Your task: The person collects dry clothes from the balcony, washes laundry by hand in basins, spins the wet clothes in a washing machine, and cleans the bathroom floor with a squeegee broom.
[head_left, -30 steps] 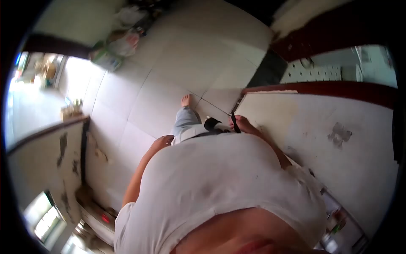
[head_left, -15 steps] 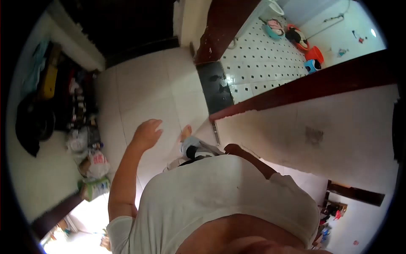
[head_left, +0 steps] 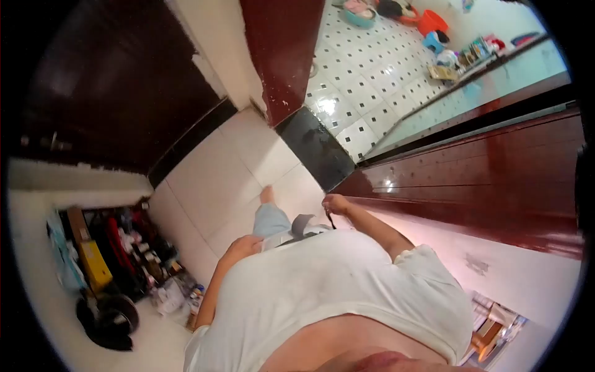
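My right hand (head_left: 335, 203) is out in front of my waist on the right, its fingers closed around a thin black strap (head_left: 330, 219) that hangs down toward my body. Beside it, a wide grey band (head_left: 302, 225) curls up in front of my white shirt (head_left: 310, 273); where it is fixed is hidden. On the other side, my left hand (head_left: 246, 246) is close against my waist at the shirt's edge. Its fingertips are partly hidden, so whether they grip anything cannot be made out. One bare foot (head_left: 267, 194) shows beyond the light blue trouser leg (head_left: 270, 221).
A black threshold (head_left: 314, 147) leads into a tiled bathroom with a blue-green basin (head_left: 359, 18) and a red bucket (head_left: 432, 23). The dark red door frame (head_left: 471, 180) runs along my right. A loaded rack (head_left: 124, 254) stands left, near a dark door (head_left: 111, 80).
My left hand has come down and back from in front of me to my waist. My right hand has moved forward, and the black strap now shows in it. The view has turned and advanced toward the bathroom.
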